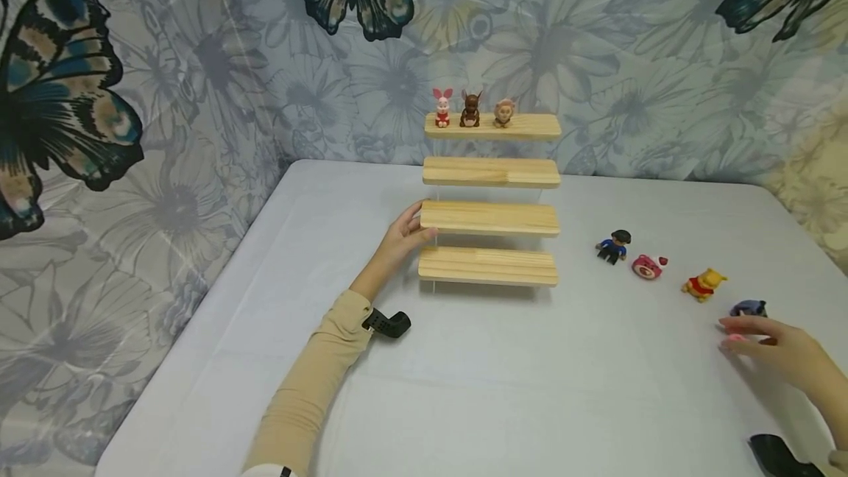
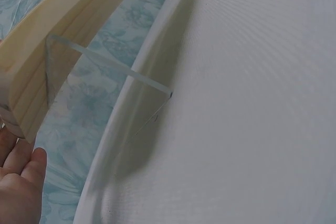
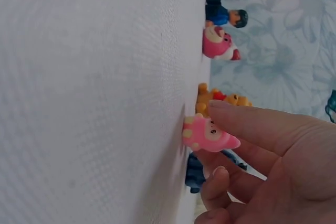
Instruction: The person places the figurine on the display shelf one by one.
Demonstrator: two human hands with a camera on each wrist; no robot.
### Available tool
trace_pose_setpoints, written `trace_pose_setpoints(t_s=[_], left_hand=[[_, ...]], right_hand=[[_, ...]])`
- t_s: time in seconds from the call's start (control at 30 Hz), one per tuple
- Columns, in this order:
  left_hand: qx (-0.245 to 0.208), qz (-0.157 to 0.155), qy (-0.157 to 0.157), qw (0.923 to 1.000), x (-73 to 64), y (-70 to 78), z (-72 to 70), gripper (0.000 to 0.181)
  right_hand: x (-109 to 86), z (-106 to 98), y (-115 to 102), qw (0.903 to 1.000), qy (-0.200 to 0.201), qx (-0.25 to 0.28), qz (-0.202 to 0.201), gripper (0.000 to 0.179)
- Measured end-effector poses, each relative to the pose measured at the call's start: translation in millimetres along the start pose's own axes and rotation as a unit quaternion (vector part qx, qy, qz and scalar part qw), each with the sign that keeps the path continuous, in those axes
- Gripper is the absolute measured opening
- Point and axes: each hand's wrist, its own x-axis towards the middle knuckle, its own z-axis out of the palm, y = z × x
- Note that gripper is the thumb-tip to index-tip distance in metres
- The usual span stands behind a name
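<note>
My left hand (image 1: pixel 401 235) holds the left end of a four-tier wooden display shelf (image 1: pixel 490 218), at the second tier from the bottom. In the left wrist view its fingers (image 2: pixel 20 157) show at the end of a wooden board (image 2: pixel 47 40) with a clear support. Over at the right, my right hand (image 1: pixel 771 344) pinches a small pink figurine (image 3: pixel 210 134) between thumb and fingers, close over the white tabletop. A blue-grey donkey figurine (image 1: pixel 748 308) stands just behind it, partly hidden by the hand in the right wrist view.
Three figurines stand on the top tier: a pink piglet (image 1: pixel 442 109), a brown one (image 1: pixel 470 110) and a light tan one (image 1: pixel 503 113). On the table (image 1: pixel 530 389) are a yellow bear (image 1: pixel 704 284), a pink bear (image 1: pixel 645 267) and a dark-haired toy figure (image 1: pixel 613 247).
</note>
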Motion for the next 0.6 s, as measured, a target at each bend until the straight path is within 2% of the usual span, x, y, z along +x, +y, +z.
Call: trace_pose_setpoints(t_s=[0.37, 0.6], left_hand=[[-0.002, 0.009, -0.007, 0.9999, 0.1, 0.5, -0.8, 0.063], [-0.002, 0.016, -0.008, 0.9998, -1.2, -3.5, -2.1, 0.068]], right_hand=[[1.2, -2.2, -0.3, 0.9998, -0.008, 0.001, 0.018, 0.054], [-2.8, -9.2, -7.9, 0.9997, -0.022, -0.005, 0.004, 0.054]])
